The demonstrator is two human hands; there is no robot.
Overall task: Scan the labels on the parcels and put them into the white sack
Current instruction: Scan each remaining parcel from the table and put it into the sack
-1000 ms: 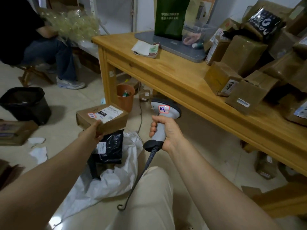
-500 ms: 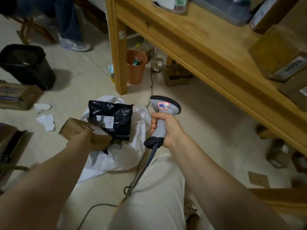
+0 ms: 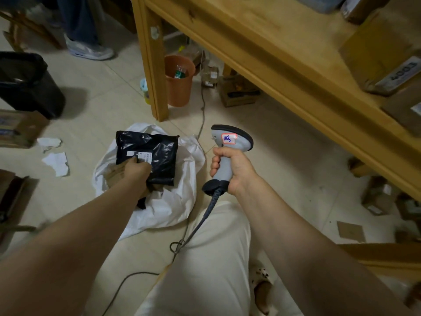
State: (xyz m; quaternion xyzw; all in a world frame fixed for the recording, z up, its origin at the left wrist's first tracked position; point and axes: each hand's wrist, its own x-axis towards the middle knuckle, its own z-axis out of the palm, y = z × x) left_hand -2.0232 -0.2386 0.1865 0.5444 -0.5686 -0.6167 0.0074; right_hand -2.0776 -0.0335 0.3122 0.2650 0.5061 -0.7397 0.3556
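The white sack [image 3: 175, 208] lies open on the floor in front of my knees. A black plastic parcel [image 3: 157, 151] with a white label rests in its mouth. My left hand [image 3: 136, 171] reaches down into the sack and holds a brown cardboard parcel [image 3: 114, 173], which sits low beside the black one and is partly hidden by my hand. To the right, my right hand [image 3: 230, 169] grips the handle of a grey barcode scanner [image 3: 230, 139], held upright above the floor; its cable trails down past my leg.
A wooden table [image 3: 284, 55] with brown parcels [image 3: 382, 53] stands at the right; its leg [image 3: 155, 71] is just beyond the sack. An orange bin [image 3: 178, 87] and small boxes sit under it. A black bin [image 3: 27, 87] and paper scraps [image 3: 55, 163] lie left. Another person's leg [image 3: 79, 21] is at the back.
My left hand has lowered the cardboard parcel from chest height down into the sack beside the black parcel. My view tilted downward. The right hand kept the scanner where it was.
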